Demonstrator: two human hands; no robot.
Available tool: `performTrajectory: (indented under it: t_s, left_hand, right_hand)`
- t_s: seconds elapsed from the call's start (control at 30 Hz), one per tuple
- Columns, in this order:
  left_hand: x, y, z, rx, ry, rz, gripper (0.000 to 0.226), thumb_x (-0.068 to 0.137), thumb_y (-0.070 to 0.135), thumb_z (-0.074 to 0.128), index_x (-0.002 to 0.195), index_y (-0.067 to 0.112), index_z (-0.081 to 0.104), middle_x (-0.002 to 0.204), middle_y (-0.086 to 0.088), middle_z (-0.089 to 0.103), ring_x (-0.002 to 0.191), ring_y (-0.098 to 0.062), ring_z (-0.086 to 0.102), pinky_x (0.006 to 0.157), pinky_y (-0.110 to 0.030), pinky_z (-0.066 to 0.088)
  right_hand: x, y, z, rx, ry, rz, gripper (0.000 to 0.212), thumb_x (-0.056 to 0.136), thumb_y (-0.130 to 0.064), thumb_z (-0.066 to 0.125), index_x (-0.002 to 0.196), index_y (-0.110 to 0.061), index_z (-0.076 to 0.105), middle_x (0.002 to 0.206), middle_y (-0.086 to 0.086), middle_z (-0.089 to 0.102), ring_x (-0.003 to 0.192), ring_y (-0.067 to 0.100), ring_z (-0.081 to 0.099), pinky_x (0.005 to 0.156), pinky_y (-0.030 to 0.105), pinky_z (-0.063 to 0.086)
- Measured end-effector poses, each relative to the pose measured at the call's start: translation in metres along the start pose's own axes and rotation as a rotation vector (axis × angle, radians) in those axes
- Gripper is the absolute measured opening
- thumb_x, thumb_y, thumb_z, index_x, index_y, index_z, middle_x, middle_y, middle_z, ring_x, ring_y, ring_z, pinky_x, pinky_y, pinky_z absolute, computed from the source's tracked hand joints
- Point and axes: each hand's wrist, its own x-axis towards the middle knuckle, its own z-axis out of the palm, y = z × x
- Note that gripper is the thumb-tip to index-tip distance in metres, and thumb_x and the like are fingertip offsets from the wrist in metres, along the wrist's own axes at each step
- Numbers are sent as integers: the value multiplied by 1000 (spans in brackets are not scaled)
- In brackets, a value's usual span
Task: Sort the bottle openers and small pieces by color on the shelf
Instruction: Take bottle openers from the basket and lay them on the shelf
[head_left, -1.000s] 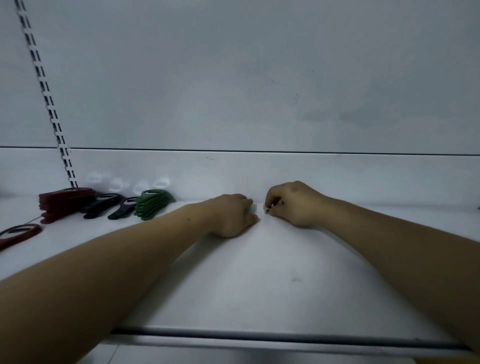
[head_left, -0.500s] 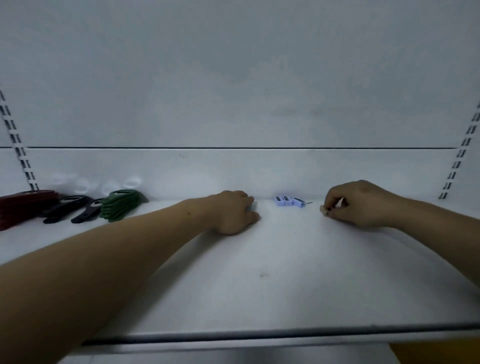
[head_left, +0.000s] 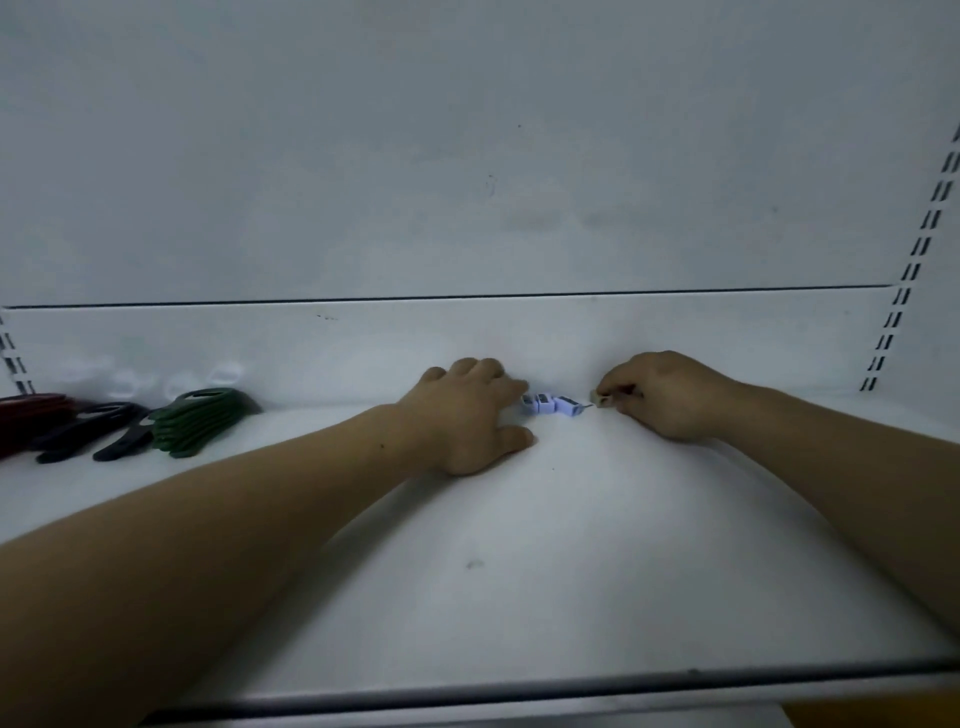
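**Head view: a white shelf (head_left: 519, 519) part-way through sorting by colour.** At far left lie the bottle openers, already grouped: a red stack (head_left: 31, 415), black ones (head_left: 88, 428) and a green stack (head_left: 202, 421), each group just beside the next. Near the back wall, between the two hands, we see a short row of pale blue pieces (head_left: 549, 404) touching one another.

The left hand (head_left: 462, 421) rests knuckles-up on the shelf, its bent fingers at the left end of that row. We cannot tell whether they hold anything beneath. The right hand (head_left: 670, 397) pinches a small pale piece (head_left: 602, 400) between thumb and fingertip. It is low over the shelf and just beside the right end of the blue row.

We judge the step in hand to be the placing of this pinched piece, and we see three risks:

- **Mixed groups.** The light is dim and the piece's colour is hard to read. If it differs from the blue, setting it down this close would blend two groups.
- **A dropped piece.** The pinch is narrow and the piece tiny. A slight slip could let it skid across the smooth shelf.
- **A scattered row.** Both hands crowd the row's ends, so a careless knuckle or thumb could knock it out of line.
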Motion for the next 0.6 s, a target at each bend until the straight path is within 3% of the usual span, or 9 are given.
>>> performTrajectory:
  t_s: [0.07,0.2,0.43,0.6]
  left_hand:
    - [5,17,-1,13,-21,78,63,93,61,34,149,37,18,153,0,20,141,-22,18,113,-41,19]
    - [18,37,-2,0,-145,71,65,92,66,24,150,41,8,157,3,12,144,-22,13,115,-42,14]
    - [23,33,-1,59,-168,99,67,94,65,19,144,24,34,153,6,28,138,-20,29,110,-43,23]
    - [18,30,-3,25,-164,89,70,93,65,23,150,25,24,158,5,17,145,-17,15,115,-42,17]
  right_hand:
    - [0,1,0,8,9,-2,28,95,-19,54,121,-23,64,117,-2,62,105,17,54,89,22,39]
    - [-2,1,0,34,43,13,24,94,-19,56,117,-21,63,111,0,63,100,18,56,84,25,42]
    - [-5,8,-2,32,61,139,12,92,-24,61,99,-16,64,107,2,63,96,18,54,81,24,41]
    - [-5,9,-2,11,63,146,17,90,-25,62,104,-16,67,112,3,62,101,19,55,82,24,39]
